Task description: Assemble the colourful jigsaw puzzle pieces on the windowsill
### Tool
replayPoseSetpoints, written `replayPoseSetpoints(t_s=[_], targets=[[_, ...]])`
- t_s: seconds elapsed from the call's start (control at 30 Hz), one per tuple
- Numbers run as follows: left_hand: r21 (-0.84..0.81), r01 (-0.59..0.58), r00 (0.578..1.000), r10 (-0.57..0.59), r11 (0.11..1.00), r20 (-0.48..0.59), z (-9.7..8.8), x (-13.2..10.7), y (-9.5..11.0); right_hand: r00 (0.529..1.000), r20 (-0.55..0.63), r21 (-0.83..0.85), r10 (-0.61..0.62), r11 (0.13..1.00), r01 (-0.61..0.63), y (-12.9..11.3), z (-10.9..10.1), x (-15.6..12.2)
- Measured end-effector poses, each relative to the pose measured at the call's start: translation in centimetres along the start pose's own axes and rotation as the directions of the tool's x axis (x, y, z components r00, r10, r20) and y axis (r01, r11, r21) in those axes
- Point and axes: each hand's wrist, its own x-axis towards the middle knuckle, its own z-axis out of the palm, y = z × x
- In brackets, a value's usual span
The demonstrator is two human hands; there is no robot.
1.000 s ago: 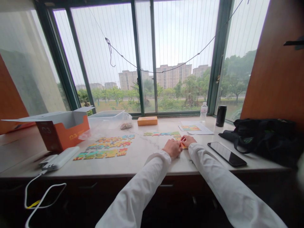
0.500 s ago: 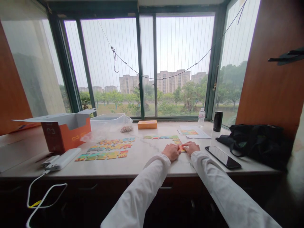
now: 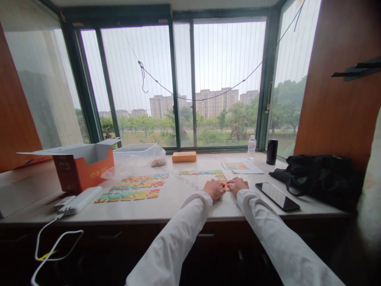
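Observation:
My left hand [image 3: 214,189] has its fingers bent and closed on a small orange-red jigsaw puzzle piece [image 3: 228,187] at the lower end of a joined puzzle strip [image 3: 205,172]. From the other side, my right hand [image 3: 238,185] presses its fingertips on the same piece. Most of the piece is covered by my fingers, so I cannot tell how snugly it fits. The strip runs along the far side and bends down toward my hands. Rows of colourful puzzle pieces [image 3: 127,195] lie on the white countertop [image 3: 178,206] to the left.
Printed sheets [image 3: 238,165] with a picture lie beyond my right hand, near a water bottle [image 3: 251,147] and a black tumbler [image 3: 272,152]. A phone [image 3: 277,196] and black bag [image 3: 321,178] sit at right. Leftward are an orange box [image 3: 86,167], a plastic bin [image 3: 135,149] and a power bank [image 3: 80,200].
Both hands stay at the same piece, with only a small shift of the right fingers over it. The view has moved slightly.

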Motion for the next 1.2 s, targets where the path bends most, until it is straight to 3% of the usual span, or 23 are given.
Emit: replayPoseSetpoints(t_s=[0.17,0.3,0.4,0.5,0.73,0.93,1.03,1.2], targets=[[-0.004,0.011,0.999,-0.011,1.000,0.032,-0.1,-0.3,0.1,0.998,-0.021,0.026,0.055,0.998,-0.054,-0.7,0.1,-0.2],[-0.048,-0.008,0.998,0.005,0.999,-0.066,-0.8,-1.8,0.1,0.998,-0.039,0.054,0.056,0.997,-0.054,-1.0,0.1,-0.4],[-0.079,-0.021,0.986,0.007,0.997,-0.167,-2.2,-4.1,-0.7,0.997,-0.074,0.071,0.005,0.997,0.001,-1.7,0.1,-1.0],[-0.124,-0.026,0.963,-0.008,0.992,-0.268,-3.9,-8.0,-2.8,0.992,-0.079,0.088,-0.099,0.990,0.105,-3.4,0.1,-2.2],[-0.155,0.193,0.859,-0.243,0.969,-0.451,-6.2,-19.5,-11.1,0.897,-0.056,0.228,-0.438,0.869,0.439,-11.7,0.6,-6.5],[-0.168,0.410,0.789,-0.441,0.897,-0.427,-6.5,-26.2,-17.9,0.810,-0.003,0.316,-0.587,0.768,0.558,-19.8,1.8,-8.2],[-0.115,0.436,0.810,-0.444,0.893,-0.383,-6.9,-27.4,-20.2,0.781,0.021,0.350,-0.625,0.736,0.580,-23.4,2.6,-8.2],[-0.054,0.331,0.908,-0.333,0.942,-0.255,-7.9,-26.6,-22.3,0.771,0.053,0.384,-0.634,0.726,0.571,-28.0,3.7,-7.4]])
